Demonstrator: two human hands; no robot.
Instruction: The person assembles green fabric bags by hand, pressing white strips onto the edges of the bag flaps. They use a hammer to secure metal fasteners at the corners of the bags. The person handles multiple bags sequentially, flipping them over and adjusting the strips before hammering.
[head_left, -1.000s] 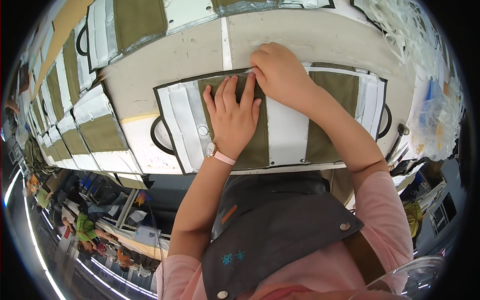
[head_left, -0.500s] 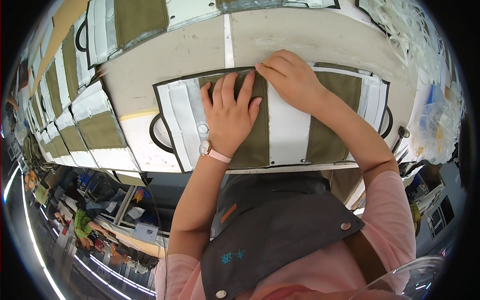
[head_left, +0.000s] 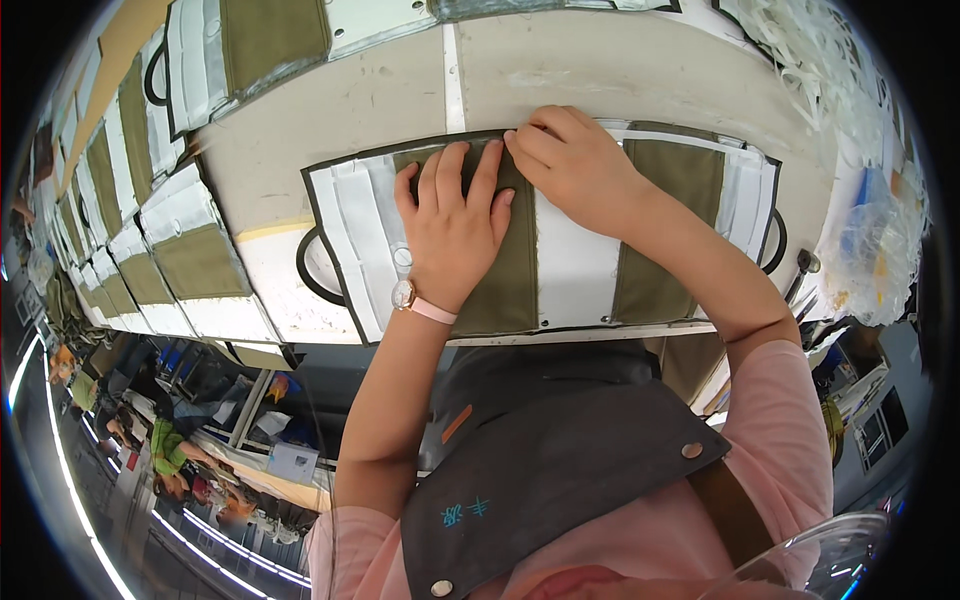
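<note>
A flat fabric panel [head_left: 578,275] with white and olive-green sections, dark edging and a black loop at each end lies on the table in front of me. My left hand [head_left: 452,225] rests flat on its left olive section, fingers spread, their tips close to the far edge. On the wrist is a pink-strapped watch [head_left: 403,295]. My right hand [head_left: 580,170] is closed at the far edge, with thumb and forefinger pinching the dark edging [head_left: 490,137] beside the left forefinger. The other right fingers are curled under and partly hidden.
Similar panels lie in overlapping rows at the left [head_left: 205,265] and along the far side [head_left: 275,40]. Tangled white strips [head_left: 800,60] and clear plastic wrap [head_left: 880,250] are heaped at the right. The table's near edge [head_left: 600,337] runs before my apron. Other people [head_left: 168,447] appear at lower left.
Both hands have shifted slightly to the left along the panel's far edge. The right knuckles have dropped a little nearer to me. The panel has hardly moved.
</note>
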